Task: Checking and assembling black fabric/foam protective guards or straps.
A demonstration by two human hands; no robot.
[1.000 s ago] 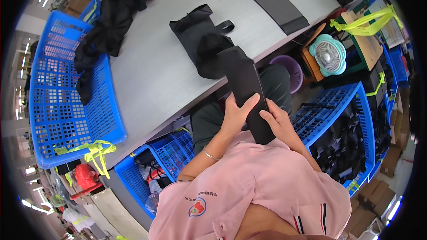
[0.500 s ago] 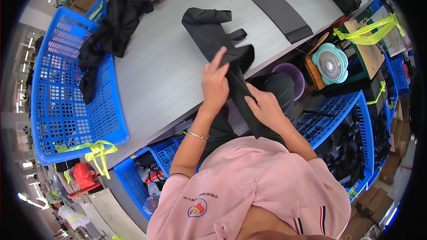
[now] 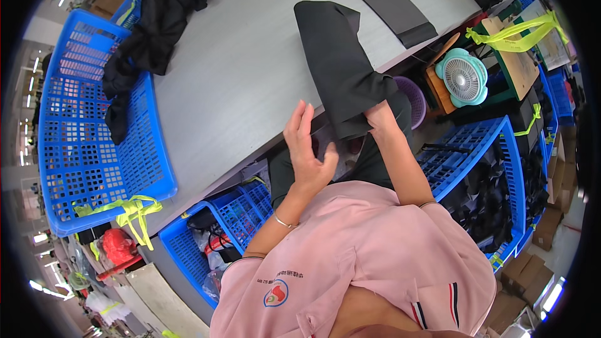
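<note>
A black fabric piece (image 3: 341, 69) lies partly on the grey table and hangs over its near edge toward my lap. My right hand (image 3: 378, 116) reaches into or under its lower right side; the cloth covers the fingers, so their grip is hidden. Just left of the cloth's lower end, my left hand (image 3: 308, 153) is held up with its fingers stretched and thumb apart, holding nothing. Farther back on the table, a flat dark grey panel with black ends (image 3: 394, 9) lies apart from both hands.
Black cloth is heaped along the table's (image 3: 231, 69) far left, trailing into a blue basket (image 3: 166, 172). On the right are a turquoise fan (image 3: 463, 79), a purple bin (image 3: 413, 103) and a blue crate (image 3: 516, 194) of black pieces. Another blue basket (image 3: 188, 256) sits below the table.
The black piece has been turned over and spread wider, moving right. My right hand has gone up into or under it; my left hand has let go and drawn back toward me.
</note>
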